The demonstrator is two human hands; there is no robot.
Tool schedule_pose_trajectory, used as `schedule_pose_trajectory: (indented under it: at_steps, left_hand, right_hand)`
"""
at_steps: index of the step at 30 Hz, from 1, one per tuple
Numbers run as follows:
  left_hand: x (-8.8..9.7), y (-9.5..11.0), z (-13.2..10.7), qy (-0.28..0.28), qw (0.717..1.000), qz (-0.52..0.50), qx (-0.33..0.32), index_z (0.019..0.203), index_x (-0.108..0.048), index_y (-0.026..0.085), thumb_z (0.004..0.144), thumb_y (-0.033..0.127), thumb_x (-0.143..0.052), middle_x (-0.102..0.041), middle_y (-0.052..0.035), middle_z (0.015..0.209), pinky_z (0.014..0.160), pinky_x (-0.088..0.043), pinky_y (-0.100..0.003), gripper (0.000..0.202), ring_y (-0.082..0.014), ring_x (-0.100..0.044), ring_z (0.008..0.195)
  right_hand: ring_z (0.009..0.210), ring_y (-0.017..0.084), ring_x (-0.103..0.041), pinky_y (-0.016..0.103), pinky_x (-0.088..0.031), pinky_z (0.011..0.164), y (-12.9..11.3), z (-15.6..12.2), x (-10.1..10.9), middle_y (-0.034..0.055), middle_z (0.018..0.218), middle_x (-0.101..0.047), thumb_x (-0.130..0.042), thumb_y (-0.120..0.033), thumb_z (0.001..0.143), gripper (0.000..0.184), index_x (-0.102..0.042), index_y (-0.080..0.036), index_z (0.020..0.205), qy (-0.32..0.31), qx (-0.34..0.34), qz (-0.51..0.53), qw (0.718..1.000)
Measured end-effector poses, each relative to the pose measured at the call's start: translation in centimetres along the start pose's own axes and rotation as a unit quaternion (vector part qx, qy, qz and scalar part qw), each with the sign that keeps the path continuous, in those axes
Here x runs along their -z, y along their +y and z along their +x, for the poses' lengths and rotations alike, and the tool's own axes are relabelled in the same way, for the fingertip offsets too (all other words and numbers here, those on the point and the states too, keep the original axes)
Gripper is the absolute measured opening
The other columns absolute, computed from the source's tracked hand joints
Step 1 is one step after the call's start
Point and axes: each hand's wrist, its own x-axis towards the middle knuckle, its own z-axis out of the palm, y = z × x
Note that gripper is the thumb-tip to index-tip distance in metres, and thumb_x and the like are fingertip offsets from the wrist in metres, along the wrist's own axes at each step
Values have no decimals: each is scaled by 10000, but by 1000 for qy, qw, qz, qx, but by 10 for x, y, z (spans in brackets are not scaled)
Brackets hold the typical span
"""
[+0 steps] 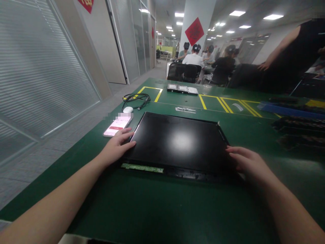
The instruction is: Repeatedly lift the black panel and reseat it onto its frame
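Head view: left fingers point(129, 146) and right fingers point(238, 149) grip a black panel point(175, 149); the phone point(116, 127) text is illegible.

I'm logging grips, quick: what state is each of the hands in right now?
Left hand: open, at the left edge of the screen.
Right hand: at its right edge; grip cannot be told.

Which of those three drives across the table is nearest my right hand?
The rightmost drive is nearest your right hand; the middle drive and leftmost drive sit farther left along the row.
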Motion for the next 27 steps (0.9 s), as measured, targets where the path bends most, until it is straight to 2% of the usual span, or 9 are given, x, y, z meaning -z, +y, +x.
schedule_pose_trajectory:
  at_steps: [11, 17, 24, 27]
  left_hand:
    - [0, 4, 1, -20, 997, 78, -10, 1149, -762, 219, 765, 582, -629, -601, -129, 1424, 1154, -368, -506, 545, -386, -525, 1334]
    - [0, 7, 0, -27, 995, 98, -16, 1186, -733, 155, 784, 555, -596, -587, -185, 1422, 1165, -340, -516, 583, -387, -530, 1324]
    - [1, 6, 0, -36, 993, 109, -22, 1193, -726, 178, 808, 540, -577, -572, -163, 1429, 1172, -331, -522, 549, -388, -518, 1337]
    - [0, 6, 0, -42, 992, 116, -25, 1217, -709, 153, 822, 543, -560, -560, -179, 1431, 1174, -329, -524, 575, -388, -510, 1344]
  right_hand:
    - [591, 134, -599, 283, -502, 463, -4, 1, 1, 96, 1318, -682, -747, -385, 656, 293, -773, -240, 908, 1, -3, 16, 1000]
    - [566, 113, -576, 278, -492, 467, -1, 1, 2, 101, 1319, -680, -760, -396, 649, 333, -770, -228, 937, -3, -2, 22, 1000]
    - [598, 124, -601, 274, -491, 473, -3, -1, 2, 97, 1346, -663, -751, -390, 671, 315, -764, -232, 943, -6, -7, 18, 1000]
    - [599, 127, -606, 274, -494, 470, -2, 0, 2, 101, 1352, -661, -747, -391, 680, 321, -764, -229, 957, -4, -1, 14, 1000]
